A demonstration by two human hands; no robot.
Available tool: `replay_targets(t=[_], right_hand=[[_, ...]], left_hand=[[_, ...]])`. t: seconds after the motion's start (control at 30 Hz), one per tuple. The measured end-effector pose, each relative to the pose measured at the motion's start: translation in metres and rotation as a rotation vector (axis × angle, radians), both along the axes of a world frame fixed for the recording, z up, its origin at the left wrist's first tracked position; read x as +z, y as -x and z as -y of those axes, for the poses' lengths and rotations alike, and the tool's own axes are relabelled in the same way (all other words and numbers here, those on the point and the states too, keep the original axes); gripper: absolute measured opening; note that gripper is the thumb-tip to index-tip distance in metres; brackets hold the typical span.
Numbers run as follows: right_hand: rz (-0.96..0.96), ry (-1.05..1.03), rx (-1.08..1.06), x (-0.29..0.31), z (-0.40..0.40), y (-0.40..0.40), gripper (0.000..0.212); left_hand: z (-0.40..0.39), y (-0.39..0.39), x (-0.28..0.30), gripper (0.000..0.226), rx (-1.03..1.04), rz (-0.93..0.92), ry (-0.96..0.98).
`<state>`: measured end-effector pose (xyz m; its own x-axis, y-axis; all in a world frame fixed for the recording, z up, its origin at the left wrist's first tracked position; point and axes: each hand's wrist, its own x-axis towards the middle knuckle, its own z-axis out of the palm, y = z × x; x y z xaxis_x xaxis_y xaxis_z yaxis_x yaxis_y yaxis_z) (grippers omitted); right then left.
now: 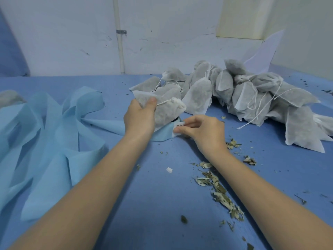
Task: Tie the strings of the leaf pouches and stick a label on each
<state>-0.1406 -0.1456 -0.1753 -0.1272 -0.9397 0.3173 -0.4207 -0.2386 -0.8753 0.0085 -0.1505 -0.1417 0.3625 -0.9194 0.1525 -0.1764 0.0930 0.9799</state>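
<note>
Cracked white wall (72, 33), vertical pipe (119, 42), blue-covered table (162, 204).

The print on the label (179, 126) is too small to read, and the right hand (201, 131) covers its near end. The left hand (140, 117) hides part of the pouch (168, 110) it grips; something dark beneath that pouch is perhaps a label roll. Pouches low in the pile (252, 94) are buried. A grey shape (10, 98) is cut by the left edge.

Soft even light, bluish cast, faint shadows; wide-angle bending at edges.
</note>
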Motion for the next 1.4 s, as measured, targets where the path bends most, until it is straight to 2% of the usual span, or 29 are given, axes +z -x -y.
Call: replay_targets(t=[0.2, 0.4, 0.6, 0.73, 0.83, 0.93, 1.1, 1.2, 1.27, 1.4], right_hand=[[-0.070, -0.006, -0.052, 0.002, -0.003, -0.004, 0.021], [-0.286, 0.043, 0.031, 0.001, -0.009, -0.006, 0.019], [-0.392, -0.020, 0.190, 0.002, -0.017, -0.008, 0.022], [-0.400, -0.052, 0.234, 0.016, -0.024, -0.002, 0.022], [-0.352, 0.073, 0.192, 0.034, -0.028, 0.006, 0.018], [-0.325, 0.173, 0.179, 0.048, -0.033, 0.012, 0.014], [-0.335, 0.249, 0.204, 0.057, -0.039, 0.017, 0.013], [-0.358, 0.269, 0.193, 0.057, -0.038, 0.019, 0.013], [-0.352, 0.257, 0.176, 0.057, -0.036, 0.020, 0.013], [-0.275, 0.247, 0.133, 0.058, -0.034, 0.020, 0.016]], left_hand=[[-0.003, 0.005, -0.002, 0.018, 0.041, 0.027, 0.003], [-0.003, 0.008, -0.002, 0.019, 0.039, 0.029, 0.005], [-0.004, 0.007, -0.002, 0.017, 0.040, 0.036, 0.028], [-0.004, 0.004, -0.001, 0.017, 0.012, 0.014, 0.072], [-0.008, 0.002, 0.003, 0.013, -0.057, -0.016, 0.165], [-0.013, 0.002, 0.008, 0.025, -0.189, -0.043, 0.201], [-0.019, 0.006, 0.008, 0.014, -0.366, 0.059, 0.181], [-0.023, 0.010, 0.009, 0.020, -0.447, 0.112, 0.173], [-0.025, 0.012, 0.009, 0.025, -0.488, 0.094, 0.164], [-0.027, 0.016, 0.011, 0.010, -0.524, -0.013, 0.175]])
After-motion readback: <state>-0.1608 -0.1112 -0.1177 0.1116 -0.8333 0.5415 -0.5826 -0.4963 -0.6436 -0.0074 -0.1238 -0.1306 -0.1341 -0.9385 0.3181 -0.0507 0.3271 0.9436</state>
